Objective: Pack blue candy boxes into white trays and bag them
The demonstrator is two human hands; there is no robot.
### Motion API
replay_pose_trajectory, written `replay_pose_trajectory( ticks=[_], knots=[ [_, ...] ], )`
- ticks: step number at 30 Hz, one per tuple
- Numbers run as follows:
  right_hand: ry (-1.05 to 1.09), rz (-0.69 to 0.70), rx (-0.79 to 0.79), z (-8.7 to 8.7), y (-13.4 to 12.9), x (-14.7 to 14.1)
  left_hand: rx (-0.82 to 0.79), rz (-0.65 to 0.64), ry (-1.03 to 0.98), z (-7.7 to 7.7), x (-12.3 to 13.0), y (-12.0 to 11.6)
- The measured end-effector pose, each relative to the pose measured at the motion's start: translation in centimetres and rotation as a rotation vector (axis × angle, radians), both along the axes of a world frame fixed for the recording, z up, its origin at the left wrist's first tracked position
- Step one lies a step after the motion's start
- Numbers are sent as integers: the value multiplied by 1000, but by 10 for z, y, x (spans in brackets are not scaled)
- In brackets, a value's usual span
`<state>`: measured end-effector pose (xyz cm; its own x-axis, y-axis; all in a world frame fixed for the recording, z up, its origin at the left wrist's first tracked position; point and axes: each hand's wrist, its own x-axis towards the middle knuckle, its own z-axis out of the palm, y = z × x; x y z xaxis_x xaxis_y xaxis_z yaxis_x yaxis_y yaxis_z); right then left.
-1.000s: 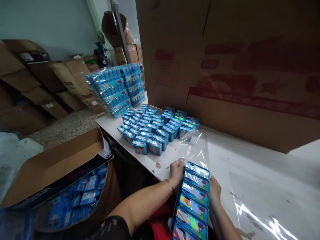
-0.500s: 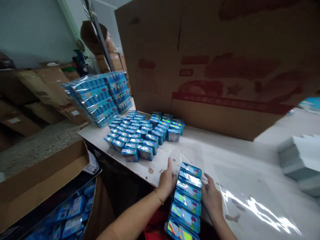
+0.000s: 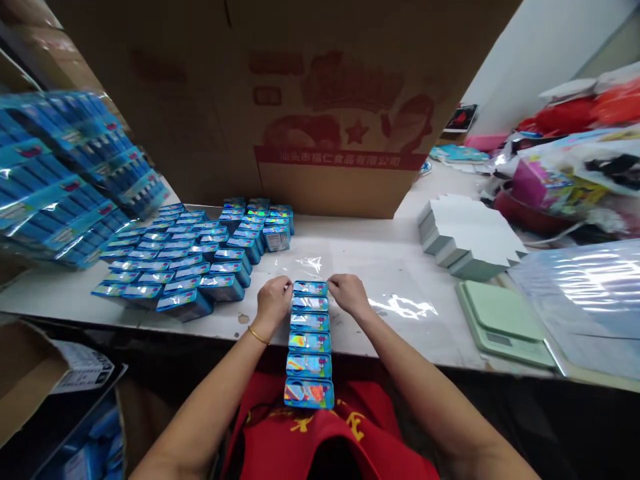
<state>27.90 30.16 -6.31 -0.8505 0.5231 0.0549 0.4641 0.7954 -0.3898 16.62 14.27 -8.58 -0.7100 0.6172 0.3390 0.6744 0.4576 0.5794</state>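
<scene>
A row of six blue boxes (image 3: pixel 309 343) runs from between the fingers back toward the body, the left hand (image 3: pixel 275 304) and right hand (image 3: pixel 349 293) flanking its far end with fingertips drawn together — whether they pinch the clear film (image 3: pixel 311 265) just beyond cannot be told. Loose boxes (image 3: pixel 175 257) left of the fingers appear unhandled — plastic-wrapped stacks (image 3: pixel 55 180) farther left look finished, suggesting work partly done.
</scene>
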Motion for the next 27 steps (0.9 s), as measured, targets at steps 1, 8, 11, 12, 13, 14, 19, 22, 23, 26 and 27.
replay_pose_trajectory(
  ticks=[1, 8, 11, 12, 13, 14, 19, 22, 23, 26, 27],
  knots=[
    [28, 5, 37, 2, -3, 3, -4, -5, 13, 3, 1, 0],
    [424, 30, -9, -21, -11, 16, 136, -21, 7, 1, 5, 6],
    [468, -67, -190, -24, -6, 9, 191, 39, -80, -1, -1, 17],
    [474, -85, -209, -24, -5, 8, 199, 43, -71, -1, -2, 19],
    [483, -92, -203, -23, -4, 8, 202, 30, -38, 0, -3, 19],
    [493, -84, -172, -22, -4, 10, 199, 3, 10, 0, -2, 16],
    [515, 179, 227, -32, -18, 37, 121, -143, 270, -12, 8, -13],
    [496, 164, 310, -48, -31, 46, 98, -96, 234, -28, 17, -22],
    [475, 96, 293, -54, -34, 46, 92, -51, 187, -32, 19, -22],
    [357, -126, 189, -65, -38, 39, -1, 64, 44, -39, 21, -14],
    [307, -173, 159, -68, -38, 37, -64, 84, 18, -39, 20, -12]
  ],
)
